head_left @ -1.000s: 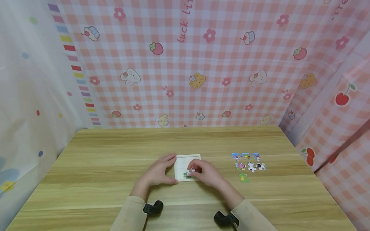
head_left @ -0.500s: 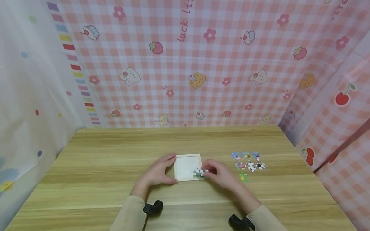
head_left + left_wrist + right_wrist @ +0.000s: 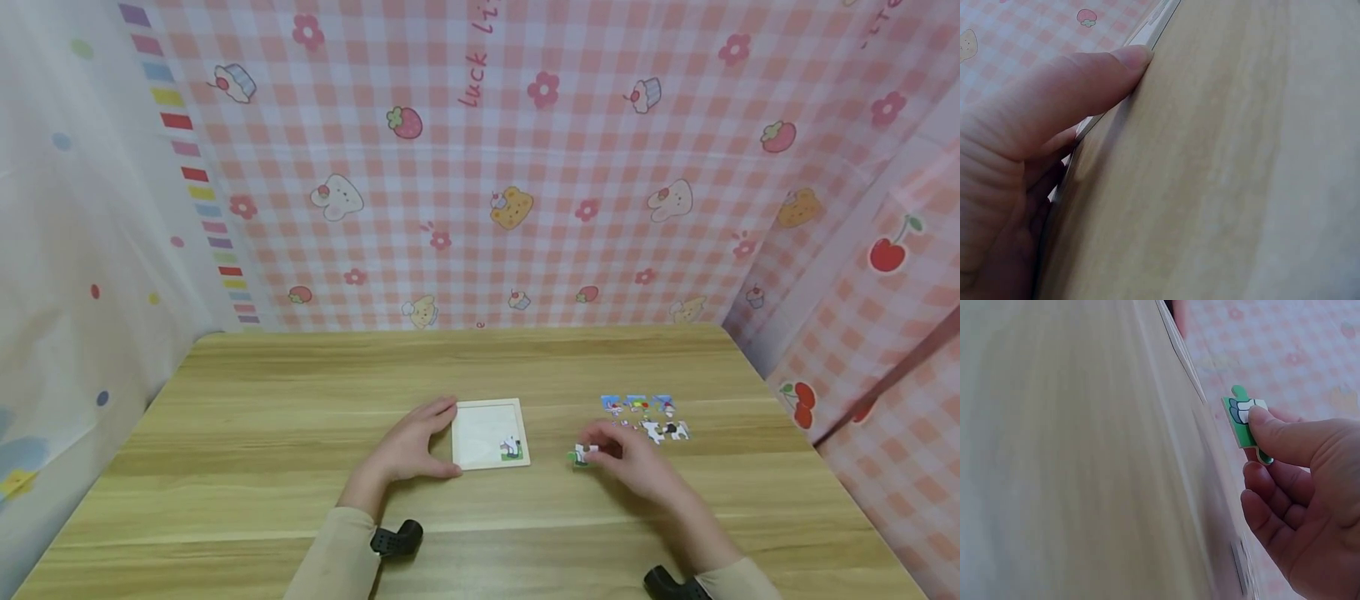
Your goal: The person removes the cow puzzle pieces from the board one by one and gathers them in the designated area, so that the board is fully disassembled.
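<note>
A square white puzzle tray (image 3: pixel 480 435) lies mid-table, with one puzzle piece (image 3: pixel 512 448) of white, black and green in its lower right corner. My left hand (image 3: pixel 405 442) holds the tray's left side, thumb at the near corner and fingers at the far one. In the left wrist view, that thumb (image 3: pixel 1097 78) touches the tray's edge. Right of the tray, my right hand (image 3: pixel 626 454) pinches another puzzle piece (image 3: pixel 1238 419), green with white and grey, between thumb and fingers, raised above the table. Its other fingers are curled.
Loose puzzle pieces (image 3: pixel 637 404) lie in rows at the right, several blue-topped ones at the back and black-and-white ones (image 3: pixel 677 430) before them. My right hand partly covers the nearer pieces. A checked curtain (image 3: pixel 480 167) hangs behind the table (image 3: pixel 300 375).
My right hand has moved right, out of the tray, carrying a puzzle piece toward the loose ones. One piece stays in the tray's lower right corner. My left hand has kept its place.
</note>
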Demonstrator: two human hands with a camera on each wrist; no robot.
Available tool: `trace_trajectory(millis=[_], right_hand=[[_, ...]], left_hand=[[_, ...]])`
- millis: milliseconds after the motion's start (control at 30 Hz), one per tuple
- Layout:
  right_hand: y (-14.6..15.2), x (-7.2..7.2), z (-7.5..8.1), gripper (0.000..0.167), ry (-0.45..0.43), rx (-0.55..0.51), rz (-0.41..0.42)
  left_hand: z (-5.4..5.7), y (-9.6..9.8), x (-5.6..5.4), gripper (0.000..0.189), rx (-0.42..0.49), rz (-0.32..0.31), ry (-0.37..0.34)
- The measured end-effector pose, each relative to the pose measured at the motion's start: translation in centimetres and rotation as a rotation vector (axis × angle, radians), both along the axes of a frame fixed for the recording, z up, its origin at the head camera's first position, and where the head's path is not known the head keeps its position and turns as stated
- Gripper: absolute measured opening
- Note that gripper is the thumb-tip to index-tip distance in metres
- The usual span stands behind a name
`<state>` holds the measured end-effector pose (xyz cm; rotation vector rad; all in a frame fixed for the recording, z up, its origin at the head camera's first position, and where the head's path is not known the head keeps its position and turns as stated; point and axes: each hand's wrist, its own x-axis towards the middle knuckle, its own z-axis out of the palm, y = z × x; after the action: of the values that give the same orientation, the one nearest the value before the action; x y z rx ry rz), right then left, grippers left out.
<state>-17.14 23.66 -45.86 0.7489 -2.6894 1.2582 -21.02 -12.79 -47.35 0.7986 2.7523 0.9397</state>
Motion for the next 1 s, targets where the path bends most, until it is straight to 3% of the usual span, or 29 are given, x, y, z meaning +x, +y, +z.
trace_trajectory(millis=[267,500,667,1000], right_hand=[[3.6,1.1,-0.2,0.018,0.040,-0.058,-0.021],[6.2,1.0,-0.3,0.017,0.029,-0.067,-0.039],[7.8,0.9,-0.3,0.015,0.036,-0.030,-0.049],[10.2,0.9,-0.6,0.017,0.041,0.094,-0.169]], left_hand=[[0.1,0.1,0.0,0.098,0.003,0.005,-0.004],[0.2,0.1,0.0,0.098,0.012,0.003,-0.007],[0.2,0.0,0.0,0.099,0.023,0.001,-0.008],[0.2,0.0,0.2,0.098,0.023,0.006,-0.009]])
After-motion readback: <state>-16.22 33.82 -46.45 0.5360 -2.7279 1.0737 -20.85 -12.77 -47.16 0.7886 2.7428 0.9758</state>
